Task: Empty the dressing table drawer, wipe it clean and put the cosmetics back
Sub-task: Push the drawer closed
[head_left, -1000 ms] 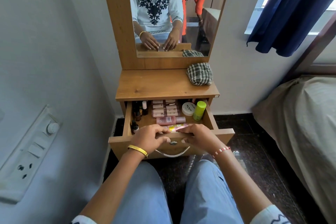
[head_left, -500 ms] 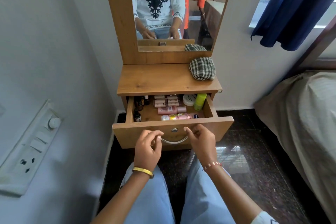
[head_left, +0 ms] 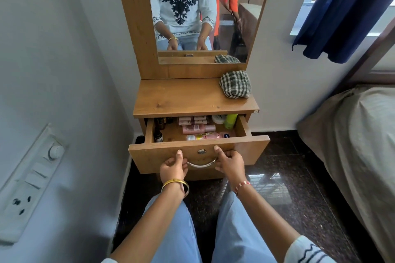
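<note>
The wooden dressing table drawer [head_left: 149, 156] stands pulled out and holds cosmetics. A pink bottle [head_left: 210, 135] lies along its front, pink tubes [head_left: 198, 128] and small pink boxes [head_left: 192, 120] sit behind it, with dark little bottles [head_left: 159, 132] at the left. A white jar [head_left: 219, 118] and a lime-green bottle [head_left: 230, 120] occupy the back right. My left hand [head_left: 173, 167] curls on the left end of the silver handle [head_left: 202, 164], thumb up on the drawer front. My right hand [head_left: 229, 162] grips the right end the same way.
A checked cloth [head_left: 235, 84] lies bunched at the back right of the table top [head_left: 181, 98], below the mirror [head_left: 203, 6]. A bed [head_left: 352, 134] is close on the right, and a wall with a switch panel [head_left: 32, 177] on the left. My knees are under the drawer.
Both hands came out of the drawer, leaving the pink bottle lying at its front, and dropped onto the handle. The view has pulled back from the table.
</note>
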The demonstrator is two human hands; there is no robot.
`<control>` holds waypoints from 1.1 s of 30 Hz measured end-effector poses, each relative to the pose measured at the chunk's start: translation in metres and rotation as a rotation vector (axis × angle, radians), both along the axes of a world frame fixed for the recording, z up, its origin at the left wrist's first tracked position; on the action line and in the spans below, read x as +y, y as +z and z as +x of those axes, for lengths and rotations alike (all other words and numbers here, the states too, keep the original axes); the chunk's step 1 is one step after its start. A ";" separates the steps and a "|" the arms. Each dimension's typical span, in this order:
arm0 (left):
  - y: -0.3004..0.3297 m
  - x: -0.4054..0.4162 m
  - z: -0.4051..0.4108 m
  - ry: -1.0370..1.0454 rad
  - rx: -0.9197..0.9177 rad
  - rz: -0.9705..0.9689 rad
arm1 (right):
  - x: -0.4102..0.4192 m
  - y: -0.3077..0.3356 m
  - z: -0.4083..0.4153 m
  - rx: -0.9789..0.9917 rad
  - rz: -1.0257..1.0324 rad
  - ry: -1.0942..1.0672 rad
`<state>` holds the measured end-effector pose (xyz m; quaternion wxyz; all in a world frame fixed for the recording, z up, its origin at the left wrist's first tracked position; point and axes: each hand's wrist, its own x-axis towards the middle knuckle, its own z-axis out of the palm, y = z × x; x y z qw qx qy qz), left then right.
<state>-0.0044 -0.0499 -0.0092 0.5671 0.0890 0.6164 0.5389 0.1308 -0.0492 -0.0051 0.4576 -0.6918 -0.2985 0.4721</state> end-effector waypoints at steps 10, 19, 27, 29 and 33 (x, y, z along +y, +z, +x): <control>0.026 0.029 0.001 -0.136 -0.028 0.115 | 0.056 0.001 0.004 -0.127 -0.012 0.072; 0.030 0.069 -0.003 -0.109 -0.188 0.106 | 0.103 0.002 0.005 -0.201 -0.037 0.064; 0.033 0.085 -0.006 -0.121 -0.215 0.109 | 0.119 0.001 0.007 -0.206 -0.047 0.056; 0.032 0.084 -0.006 -0.137 -0.195 0.102 | 0.119 0.000 0.006 -0.184 -0.048 0.054; 0.029 0.085 -0.005 -0.152 -0.190 0.090 | 0.118 0.002 0.006 -0.174 -0.057 0.056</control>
